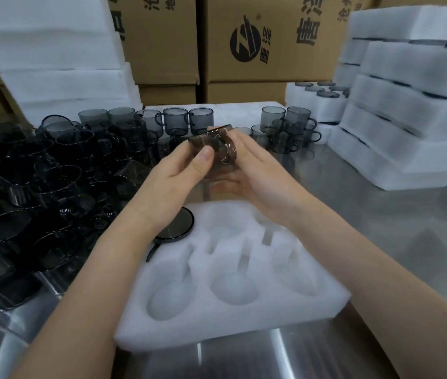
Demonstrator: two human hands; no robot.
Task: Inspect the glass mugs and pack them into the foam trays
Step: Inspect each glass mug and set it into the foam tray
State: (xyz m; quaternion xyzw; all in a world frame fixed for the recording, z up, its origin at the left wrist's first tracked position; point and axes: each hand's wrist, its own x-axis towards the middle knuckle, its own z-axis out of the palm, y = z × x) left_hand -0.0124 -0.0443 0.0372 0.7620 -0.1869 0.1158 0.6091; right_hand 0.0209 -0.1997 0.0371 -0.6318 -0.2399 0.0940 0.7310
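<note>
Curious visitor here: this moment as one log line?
step: inspect | left hand, right hand: grip mug | foam tray: one packed mug

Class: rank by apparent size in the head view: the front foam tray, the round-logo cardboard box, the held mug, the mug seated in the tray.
1. Front foam tray, nearest the camera.
2. Cardboard box, cut by the frame.
3. Held mug and seated mug look alike; both partly hidden, so unranked.

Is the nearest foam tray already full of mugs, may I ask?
No, the foam tray holds just one mug; the rest of it is bare.
</note>
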